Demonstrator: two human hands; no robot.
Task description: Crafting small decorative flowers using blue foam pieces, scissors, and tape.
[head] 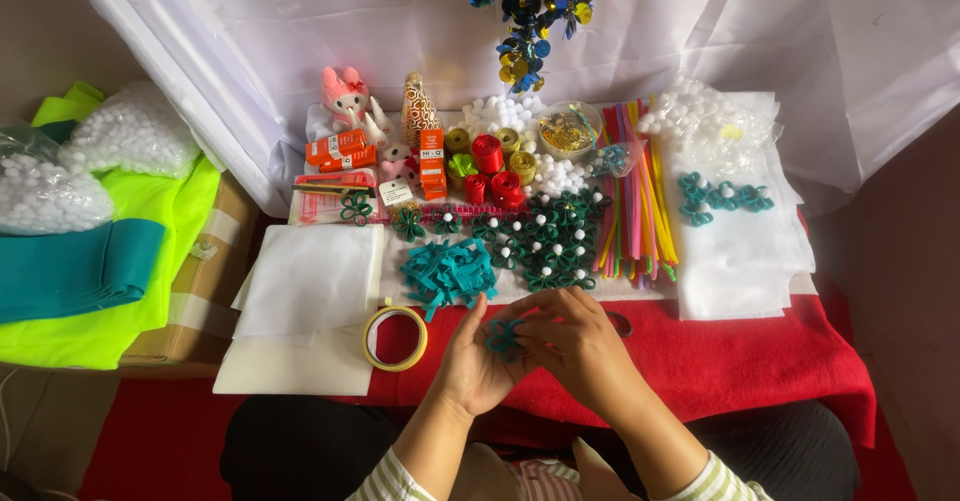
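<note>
My left hand [472, 361] and my right hand [572, 346] meet over the red cloth [740, 361] at the table's front edge. Both pinch a small teal felt flower piece [501, 338] between their fingertips. Just beyond my hands lies a heap of teal felt strips [449, 272]. To its right sits a cluster of finished dark green felt flowers with white bead centres [540, 241].
A roll of yellow tape [395, 337] lies left of my hands, on white felt sheets [305, 306]. Coloured pipe cleaners [632, 196], ribbon rolls [488, 156], white pompoms and orange glue boxes [340, 148] fill the back. More teal flowers [722, 197] lie at right; green and teal fabric [100, 271] lies at left.
</note>
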